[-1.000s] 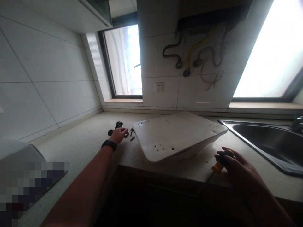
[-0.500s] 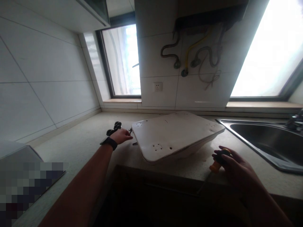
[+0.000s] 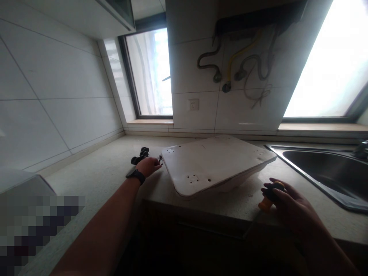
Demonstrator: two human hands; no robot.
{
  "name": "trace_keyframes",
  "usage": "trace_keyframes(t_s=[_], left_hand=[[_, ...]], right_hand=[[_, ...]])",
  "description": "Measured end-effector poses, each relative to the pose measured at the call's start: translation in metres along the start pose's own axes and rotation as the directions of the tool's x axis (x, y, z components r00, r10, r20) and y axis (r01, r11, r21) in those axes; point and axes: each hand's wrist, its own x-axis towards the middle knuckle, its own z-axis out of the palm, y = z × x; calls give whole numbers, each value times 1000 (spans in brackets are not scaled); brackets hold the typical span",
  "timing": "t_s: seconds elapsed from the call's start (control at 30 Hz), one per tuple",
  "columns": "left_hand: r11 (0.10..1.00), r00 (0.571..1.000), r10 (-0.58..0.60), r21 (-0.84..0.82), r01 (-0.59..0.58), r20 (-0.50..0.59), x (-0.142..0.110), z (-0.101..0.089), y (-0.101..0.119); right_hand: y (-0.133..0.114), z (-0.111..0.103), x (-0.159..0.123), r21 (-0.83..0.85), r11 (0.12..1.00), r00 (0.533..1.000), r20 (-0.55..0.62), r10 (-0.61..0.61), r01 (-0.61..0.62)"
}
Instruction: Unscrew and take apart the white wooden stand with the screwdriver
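My left hand, with a black band on the wrist, reaches across the countertop to a scatter of small dark screws beside the white panel. Its fingers are pinched together over the screws; what they grip is too small to make out. Black round parts lie just beyond the hand. My right hand is closed round a screwdriver with an orange and black handle, resting at the counter's front edge to the right of the panel.
A steel sink is set into the counter at the right. Behind are tiled walls, a socket, loose hoses and two windows. A dark opening lies below the counter's front edge. A flat grey slab sits at the left.
My left hand has shifted slightly right, from the black round parts to the screws by the panel's corner, and its fingers have drawn together. My right hand has stayed on the screwdriver.
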Motion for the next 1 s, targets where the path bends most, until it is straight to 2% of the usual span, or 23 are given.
trace_keyframes(t_s=[0.13, 0.23, 0.4, 0.57, 0.67, 0.83, 0.93, 1.0], left_hand=[[990, 984, -117, 62, 126, -131, 5, 3, -9], [982, 968, -169, 58, 182, -185, 7, 9, -10], [985, 957, -171, -29, 169, -232, 10, 7, -8], [977, 937, -173, -171, 125, -305, 12, -14, 0], [975, 932, -113, -218, 38, -345, 10, -27, 22], [957, 927, 124, -206, -206, -353, -9, -44, 89], [922, 897, 243, -199, -331, -368, -26, -65, 117], [907, 874, 289, -182, -381, -390, -36, -84, 123]], right_hand=[[-3, 2, -3, -34, 999, 1000, 3, 2, -2], [-5, 5, -5, -54, 999, 1000, -22, -4, 3], [1, -1, -1, -68, 997, 999, -7, -34, 33], [2, -5, 1, -95, 995, 999, 24, -32, 34], [-2, 0, -3, -60, 998, 1000, 5, -23, 24], [-6, 7, -7, 8, 1000, 1000, 6, -4, 4], [-8, 9, -10, -4, 1000, 1000, -9, 4, -4], [-10, 9, -11, -16, 1000, 1000, -10, 16, -16]])
